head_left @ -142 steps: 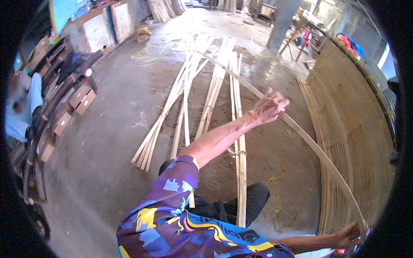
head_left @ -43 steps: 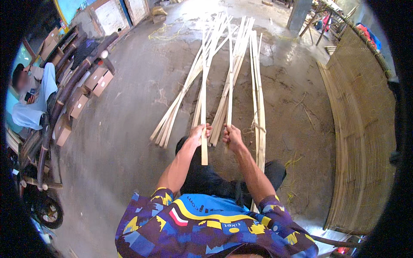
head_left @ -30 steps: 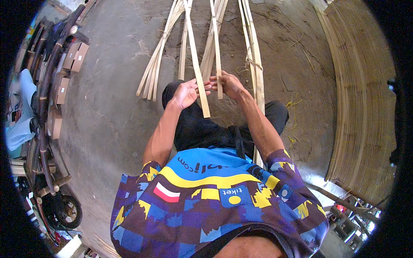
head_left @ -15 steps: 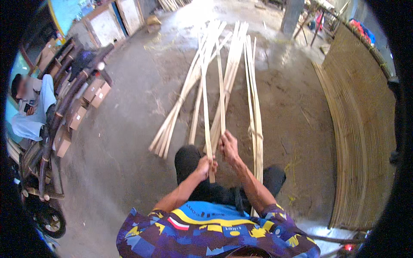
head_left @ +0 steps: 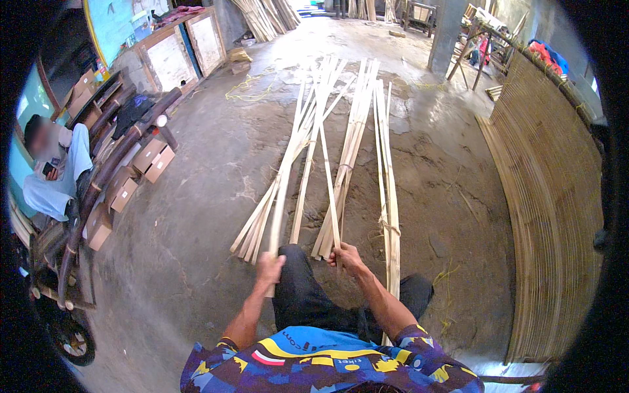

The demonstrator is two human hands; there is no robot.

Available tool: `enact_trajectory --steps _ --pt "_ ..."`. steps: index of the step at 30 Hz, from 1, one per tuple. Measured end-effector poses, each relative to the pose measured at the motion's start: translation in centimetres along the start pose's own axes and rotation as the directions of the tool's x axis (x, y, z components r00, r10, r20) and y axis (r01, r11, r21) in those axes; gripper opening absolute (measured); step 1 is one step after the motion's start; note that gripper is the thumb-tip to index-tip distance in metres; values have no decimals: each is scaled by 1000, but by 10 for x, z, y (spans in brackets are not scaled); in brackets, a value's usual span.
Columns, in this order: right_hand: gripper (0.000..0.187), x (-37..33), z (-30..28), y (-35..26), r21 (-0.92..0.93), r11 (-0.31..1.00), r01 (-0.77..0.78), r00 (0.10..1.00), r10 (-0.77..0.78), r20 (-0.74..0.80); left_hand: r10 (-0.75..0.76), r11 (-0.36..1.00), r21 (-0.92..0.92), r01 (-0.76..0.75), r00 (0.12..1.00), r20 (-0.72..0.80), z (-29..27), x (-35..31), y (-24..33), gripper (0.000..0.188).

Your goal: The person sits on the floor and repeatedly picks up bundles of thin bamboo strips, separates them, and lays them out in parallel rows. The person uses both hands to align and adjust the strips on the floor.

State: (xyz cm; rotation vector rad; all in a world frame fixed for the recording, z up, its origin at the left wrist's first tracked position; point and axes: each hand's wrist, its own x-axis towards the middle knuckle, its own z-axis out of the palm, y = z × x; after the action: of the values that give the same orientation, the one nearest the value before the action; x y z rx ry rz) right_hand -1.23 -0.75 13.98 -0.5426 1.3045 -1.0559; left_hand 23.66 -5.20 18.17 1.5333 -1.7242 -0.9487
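Note:
My left hand [head_left: 268, 267] is closed round the near end of a long pale bamboo strip [head_left: 282, 203], slightly smeared by motion, above my left knee. Between my knees, my right hand [head_left: 345, 257] grips the end of another thin bamboo strip [head_left: 329, 177]. Both strips stretch away over the floor. Loose bamboo strips [head_left: 257, 223] fan out at the left, partly crossed by the held ones. A tied bundle of strips [head_left: 352, 144] lies in the middle. Just right of my right hand, another tied bundle [head_left: 389, 196] runs back beside my right leg.
A slatted bamboo screen [head_left: 550, 216] stands along the right. At the left, a person [head_left: 56, 157] sits on a bamboo bench [head_left: 108, 180] with a phone, cardboard boxes [head_left: 154, 159] beside it. A pillar [head_left: 447, 39] and stacked strips [head_left: 265, 18] are farther back.
My left hand has swung left with its strip, away from my right hand. My right hand has come slightly nearer to me with its strip. The view has tilted up somewhat.

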Motion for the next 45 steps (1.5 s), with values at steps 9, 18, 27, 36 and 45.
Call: enact_trajectory --steps 9,18,27,36,45 --pt "84 -7 22 -116 -908 135 396 491 -867 85 425 676 735 -47 840 -337 -237 -12 -2 22" --pt "87 -44 69 -357 -898 -308 315 -66 -951 303 853 315 940 -132 474 -219 -328 -50 -18 25" --pt "31 -36 34 -336 -787 -536 306 225 -762 607 883 428 860 277 74 -464 -380 -31 32 43" --pt "67 -91 189 -306 -717 -116 688 476 -674 566 520 658 -645 -389 854 16 56 -4 212 46" --pt "73 -202 9 -295 -809 -266 524 596 -565 571 189 55 -975 217 956 223 81 41 234 22"
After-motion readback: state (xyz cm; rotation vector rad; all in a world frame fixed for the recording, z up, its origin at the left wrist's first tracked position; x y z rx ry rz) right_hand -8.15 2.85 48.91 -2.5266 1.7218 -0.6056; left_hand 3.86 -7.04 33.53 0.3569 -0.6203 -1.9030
